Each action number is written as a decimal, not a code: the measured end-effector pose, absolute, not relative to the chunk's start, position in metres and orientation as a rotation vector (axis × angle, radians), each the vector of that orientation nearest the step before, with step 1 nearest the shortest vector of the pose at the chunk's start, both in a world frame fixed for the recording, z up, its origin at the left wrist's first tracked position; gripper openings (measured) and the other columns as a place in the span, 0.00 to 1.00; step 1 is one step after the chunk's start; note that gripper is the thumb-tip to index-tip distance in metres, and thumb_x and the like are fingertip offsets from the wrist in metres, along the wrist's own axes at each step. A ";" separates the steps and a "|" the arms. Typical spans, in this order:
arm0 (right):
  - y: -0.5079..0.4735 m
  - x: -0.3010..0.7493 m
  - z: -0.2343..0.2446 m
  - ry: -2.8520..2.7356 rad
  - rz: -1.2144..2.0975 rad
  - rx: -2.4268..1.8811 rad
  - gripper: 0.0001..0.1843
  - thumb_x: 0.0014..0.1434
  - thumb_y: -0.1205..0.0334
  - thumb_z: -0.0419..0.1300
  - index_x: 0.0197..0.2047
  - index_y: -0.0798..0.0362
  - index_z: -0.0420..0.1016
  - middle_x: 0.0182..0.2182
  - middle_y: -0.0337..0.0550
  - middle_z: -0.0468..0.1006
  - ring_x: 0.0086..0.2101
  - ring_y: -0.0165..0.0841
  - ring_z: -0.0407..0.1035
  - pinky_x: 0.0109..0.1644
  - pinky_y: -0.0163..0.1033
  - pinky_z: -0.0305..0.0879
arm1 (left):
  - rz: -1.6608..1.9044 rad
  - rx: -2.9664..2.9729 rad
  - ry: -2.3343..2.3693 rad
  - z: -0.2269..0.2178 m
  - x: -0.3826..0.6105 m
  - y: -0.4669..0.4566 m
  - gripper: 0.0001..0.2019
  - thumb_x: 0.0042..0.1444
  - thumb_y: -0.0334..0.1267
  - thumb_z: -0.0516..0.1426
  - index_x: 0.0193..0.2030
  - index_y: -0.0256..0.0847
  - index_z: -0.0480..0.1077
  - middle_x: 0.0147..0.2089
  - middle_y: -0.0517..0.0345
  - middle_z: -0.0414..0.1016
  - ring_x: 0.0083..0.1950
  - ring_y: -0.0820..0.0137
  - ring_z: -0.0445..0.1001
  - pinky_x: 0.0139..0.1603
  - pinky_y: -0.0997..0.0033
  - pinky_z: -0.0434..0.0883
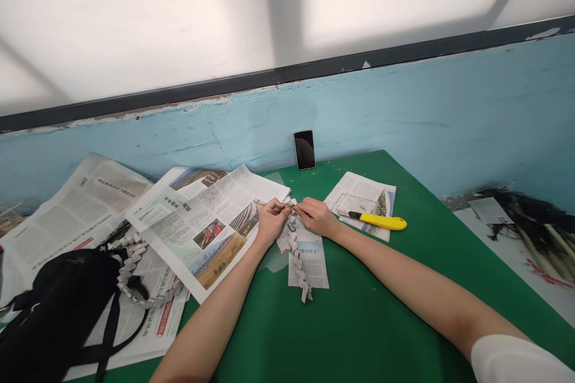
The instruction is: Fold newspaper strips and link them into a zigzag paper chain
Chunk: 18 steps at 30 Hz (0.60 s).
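- The top end of the paper chain (297, 260) is being pinched between the left hand (271, 215) and the right hand (317, 215), toward the far edge of the green table (368, 323).
- It seems a new link is being folded in, but the fingertips are too small to tell.
- The chain's tail is being rested flat toward the near edge, out of the way.
- The yellow knife (381, 221) is being parked just right of the hands, easy to reach.

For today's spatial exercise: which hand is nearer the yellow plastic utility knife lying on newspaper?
Right. The right hand is just left of the yellow plastic utility knife, apart from it; the left hand is farther left. Both pinch a folded newspaper chain.
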State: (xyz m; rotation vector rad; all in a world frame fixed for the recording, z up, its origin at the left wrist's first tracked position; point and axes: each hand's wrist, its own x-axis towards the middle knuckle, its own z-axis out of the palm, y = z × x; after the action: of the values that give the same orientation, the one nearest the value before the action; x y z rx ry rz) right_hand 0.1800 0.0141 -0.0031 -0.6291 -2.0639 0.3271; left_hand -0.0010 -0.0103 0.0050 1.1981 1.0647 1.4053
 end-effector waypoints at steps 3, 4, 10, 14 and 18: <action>0.017 0.181 -0.002 -2.058 0.453 -0.667 0.19 0.73 0.54 0.52 0.33 0.50 0.75 0.27 0.45 0.73 0.31 0.36 0.67 0.38 0.42 0.64 | 1.358 1.185 1.050 0.004 -0.004 -0.010 0.23 0.44 0.53 0.72 0.29 0.40 0.66 0.26 0.61 0.76 0.28 0.71 0.75 0.31 0.74 0.68; 0.018 0.181 -0.002 -2.049 0.511 -0.688 0.20 0.73 0.52 0.52 0.32 0.50 0.75 0.27 0.44 0.74 0.30 0.35 0.68 0.37 0.41 0.63 | 1.345 1.183 1.051 0.005 -0.004 -0.010 0.24 0.43 0.53 0.72 0.29 0.40 0.67 0.26 0.61 0.76 0.27 0.72 0.74 0.31 0.74 0.67; 0.028 0.181 0.001 -2.004 0.794 -0.777 0.23 0.70 0.47 0.57 0.28 0.52 0.74 0.25 0.39 0.75 0.28 0.31 0.67 0.34 0.36 0.60 | 1.229 1.158 0.981 0.005 -0.007 -0.009 0.24 0.45 0.53 0.72 0.31 0.39 0.66 0.28 0.58 0.77 0.29 0.71 0.75 0.31 0.75 0.67; 0.027 0.179 0.002 -1.940 0.834 -0.798 0.18 0.66 0.48 0.61 0.31 0.52 0.73 0.25 0.38 0.73 0.28 0.31 0.66 0.34 0.36 0.62 | 1.208 1.126 0.918 0.000 -0.008 -0.006 0.22 0.48 0.53 0.71 0.34 0.39 0.68 0.28 0.58 0.77 0.29 0.72 0.75 0.32 0.75 0.68; 0.021 0.178 0.006 -1.826 0.867 -0.703 0.17 0.64 0.49 0.65 0.50 0.50 0.71 0.36 0.42 0.75 0.33 0.33 0.69 0.39 0.39 0.69 | 1.229 1.077 0.908 -0.002 -0.008 -0.003 0.21 0.48 0.53 0.71 0.35 0.38 0.71 0.27 0.60 0.75 0.27 0.74 0.73 0.31 0.76 0.68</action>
State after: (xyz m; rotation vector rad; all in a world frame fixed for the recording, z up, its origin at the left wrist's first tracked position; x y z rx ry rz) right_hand 0.1778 0.0211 0.0063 -0.7028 -1.8260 0.8671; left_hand -0.0084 -0.0031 -0.0020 1.0773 0.9076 1.2291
